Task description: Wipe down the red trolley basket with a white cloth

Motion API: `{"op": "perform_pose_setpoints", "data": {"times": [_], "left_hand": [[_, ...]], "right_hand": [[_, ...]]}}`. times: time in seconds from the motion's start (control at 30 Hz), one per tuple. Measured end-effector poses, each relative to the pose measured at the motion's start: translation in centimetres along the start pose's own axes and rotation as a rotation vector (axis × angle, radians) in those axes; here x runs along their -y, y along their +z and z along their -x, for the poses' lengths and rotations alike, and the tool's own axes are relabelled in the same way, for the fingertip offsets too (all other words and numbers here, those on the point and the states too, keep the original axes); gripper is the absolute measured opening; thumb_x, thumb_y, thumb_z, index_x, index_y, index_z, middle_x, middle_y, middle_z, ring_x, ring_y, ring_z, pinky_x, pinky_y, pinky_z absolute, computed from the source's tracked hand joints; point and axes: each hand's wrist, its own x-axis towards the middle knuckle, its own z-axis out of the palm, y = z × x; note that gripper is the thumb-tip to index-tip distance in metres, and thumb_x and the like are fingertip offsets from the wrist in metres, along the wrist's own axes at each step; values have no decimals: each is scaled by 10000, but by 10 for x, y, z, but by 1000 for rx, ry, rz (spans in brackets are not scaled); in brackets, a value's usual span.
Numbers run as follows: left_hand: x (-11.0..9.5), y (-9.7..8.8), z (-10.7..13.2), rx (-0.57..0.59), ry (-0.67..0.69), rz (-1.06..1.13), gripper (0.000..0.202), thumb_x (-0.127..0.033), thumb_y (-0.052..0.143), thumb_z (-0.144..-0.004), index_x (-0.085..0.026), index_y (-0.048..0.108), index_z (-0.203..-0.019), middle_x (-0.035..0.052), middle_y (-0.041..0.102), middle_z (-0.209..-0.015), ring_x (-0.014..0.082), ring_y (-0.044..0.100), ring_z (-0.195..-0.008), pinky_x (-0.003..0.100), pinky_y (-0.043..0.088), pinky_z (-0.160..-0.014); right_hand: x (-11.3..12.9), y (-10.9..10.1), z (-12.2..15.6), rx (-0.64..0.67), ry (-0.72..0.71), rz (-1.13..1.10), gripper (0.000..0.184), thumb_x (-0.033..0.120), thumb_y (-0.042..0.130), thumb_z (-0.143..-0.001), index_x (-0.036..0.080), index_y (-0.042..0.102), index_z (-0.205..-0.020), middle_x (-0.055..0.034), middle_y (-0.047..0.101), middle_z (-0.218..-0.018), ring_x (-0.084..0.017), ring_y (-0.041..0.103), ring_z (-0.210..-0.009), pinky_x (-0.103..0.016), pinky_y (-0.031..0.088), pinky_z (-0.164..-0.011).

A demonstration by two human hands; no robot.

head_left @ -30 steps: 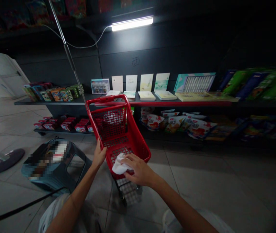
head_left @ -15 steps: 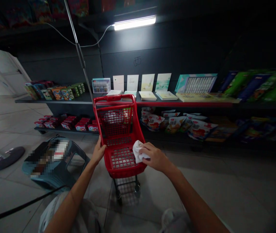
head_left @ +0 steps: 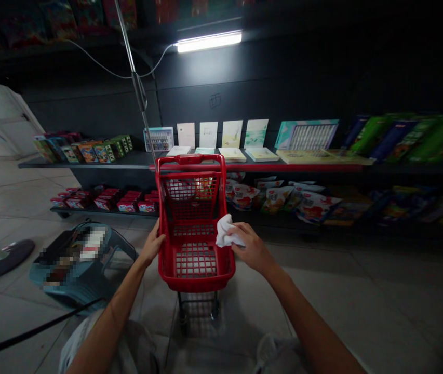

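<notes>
A small red shopping cart (head_left: 198, 283) with a plastic lattice basket stands on the floor in front of me. My left hand (head_left: 152, 244) is closed on the basket's left rim, its thumb over the edge. A bunched white cloth (head_left: 225, 231) is pinched in my right hand (head_left: 253, 248), which is at the basket's right rim. The cloth lies against the inner side of that rim. The cart's handle (head_left: 190, 159) is at the far end, close to the shelf edge.
Behind the cart, a dark shelf (head_left: 128, 159) carries books, boxes and snack bags (head_left: 314, 202). A blue-grey stool (head_left: 104, 270) with items on it stands at left, near a round pole base (head_left: 7, 259). A thin metal pole (head_left: 137, 88) rises behind the cart. A lit tube lamp (head_left: 209, 41) hangs above.
The cart has turned slightly and stands straighter in view. My right hand has moved the cloth up along the right rim. My left hand keeps its hold on the left rim.
</notes>
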Motion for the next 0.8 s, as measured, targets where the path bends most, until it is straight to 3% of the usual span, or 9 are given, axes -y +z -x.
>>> {"op": "perform_pose_setpoints", "data": {"times": [0.3, 0.5, 0.8], "left_hand": [[-1, 7, 10, 54, 16, 39, 885, -179, 546, -714, -170, 413, -1588, 54, 475, -1617, 291, 387, -1523, 462, 248, -1302], [3, 7, 16, 66, 13, -4, 906, -151, 543, -685, -197, 434, -1584, 33, 483, -1613, 289, 325, -1557, 469, 203, -1318], [11, -9, 25, 119, -41, -52, 950, -148, 548, -669, -187, 394, -1606, 22, 347, -1693, 284, 220, -1600, 471, 88, -1334]], "right_hand": [[-14, 8, -8, -108, 58, 19, 316, 163, 575, -875, 254, 653, -1167, -90, 602, -1243, -275, 548, -1196, -478, 480, -1066], [-26, 10, -20, -196, 102, 43, 315, 144, 560, -846, 244, 661, -1128, -93, 616, -1211, -280, 556, -1179, -479, 481, -1058], [-38, 14, -35, -343, 111, 40, 297, 181, 562, -848, 212, 685, -1117, -111, 666, -1179, -288, 602, -1144, -479, 492, -1048]]}}
